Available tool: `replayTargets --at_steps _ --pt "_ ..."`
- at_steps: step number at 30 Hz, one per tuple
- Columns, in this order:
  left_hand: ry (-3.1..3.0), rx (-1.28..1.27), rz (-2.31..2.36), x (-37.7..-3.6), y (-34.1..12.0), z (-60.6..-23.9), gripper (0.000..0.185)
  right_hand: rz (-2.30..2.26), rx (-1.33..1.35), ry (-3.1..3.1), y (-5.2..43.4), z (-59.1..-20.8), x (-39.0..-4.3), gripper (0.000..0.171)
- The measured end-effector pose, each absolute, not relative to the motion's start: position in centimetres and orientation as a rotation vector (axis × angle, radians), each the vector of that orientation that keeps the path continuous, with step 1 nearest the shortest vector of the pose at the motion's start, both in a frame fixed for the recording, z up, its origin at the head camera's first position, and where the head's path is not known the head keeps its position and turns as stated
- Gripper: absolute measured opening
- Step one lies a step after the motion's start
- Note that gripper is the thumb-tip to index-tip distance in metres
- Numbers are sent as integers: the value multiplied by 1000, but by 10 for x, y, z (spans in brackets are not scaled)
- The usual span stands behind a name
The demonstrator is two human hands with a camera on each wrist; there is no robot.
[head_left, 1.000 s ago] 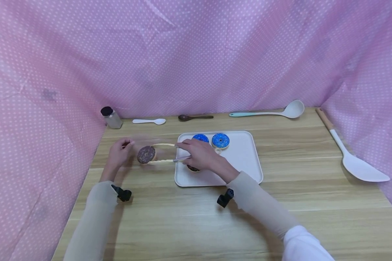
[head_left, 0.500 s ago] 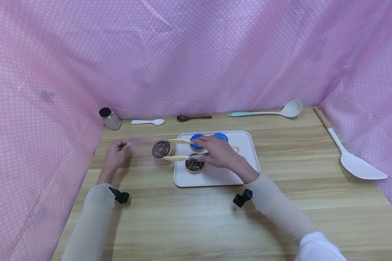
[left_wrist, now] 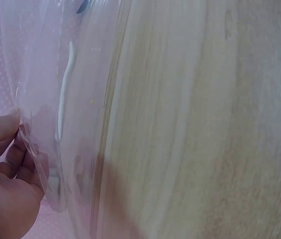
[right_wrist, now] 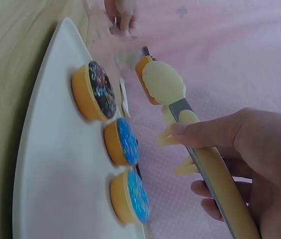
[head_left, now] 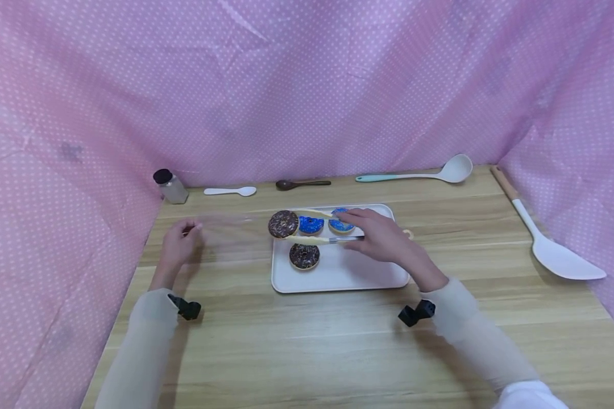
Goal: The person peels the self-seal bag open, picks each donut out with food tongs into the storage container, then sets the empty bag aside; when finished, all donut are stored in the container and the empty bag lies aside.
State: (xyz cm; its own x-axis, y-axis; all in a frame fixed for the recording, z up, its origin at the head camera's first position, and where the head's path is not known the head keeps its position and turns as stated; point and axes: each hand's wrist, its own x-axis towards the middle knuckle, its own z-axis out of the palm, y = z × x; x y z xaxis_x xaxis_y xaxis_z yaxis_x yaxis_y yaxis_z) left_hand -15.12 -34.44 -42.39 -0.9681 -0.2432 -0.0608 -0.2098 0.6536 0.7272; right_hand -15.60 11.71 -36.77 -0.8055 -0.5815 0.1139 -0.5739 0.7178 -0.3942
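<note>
My left hand (head_left: 180,243) pinches the edge of a clear plastic bag (left_wrist: 88,99), a faint see-through shape over the table's left part in the head view. In my right hand (head_left: 384,237) is a pair of cream-coloured tongs (right_wrist: 222,186). Between the tips of the tongs sits a chocolate-iced donut (head_left: 283,224) with sprinkles, raised above the left back part of a white tray (head_left: 363,278). On that tray lie a second chocolate donut (head_left: 304,257), a dark blue donut (head_left: 311,225) and a lighter blue donut (head_left: 341,221), partly covered by the tongs and fingers.
Along the back stand or lie a black-capped shaker jar (head_left: 171,187), a white spoon (head_left: 230,191), a small dark spoon (head_left: 303,184) and a ladle (head_left: 414,177). A large white spatula (head_left: 555,250) with a wooden handle lies at the right. Pink dotted cloth (head_left: 307,85) hangs around the table.
My right hand has moved right, carrying the chocolate donut in the tongs away from the left hand and over the tray. My left hand stays nearly where it was, holding the bag.
</note>
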Motion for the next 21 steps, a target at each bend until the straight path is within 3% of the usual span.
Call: replayTargets --at_steps 21 --pt "-2848 414 -1245 -149 -348 -426 39 -752 -747 2835 199 -386 -131 64"
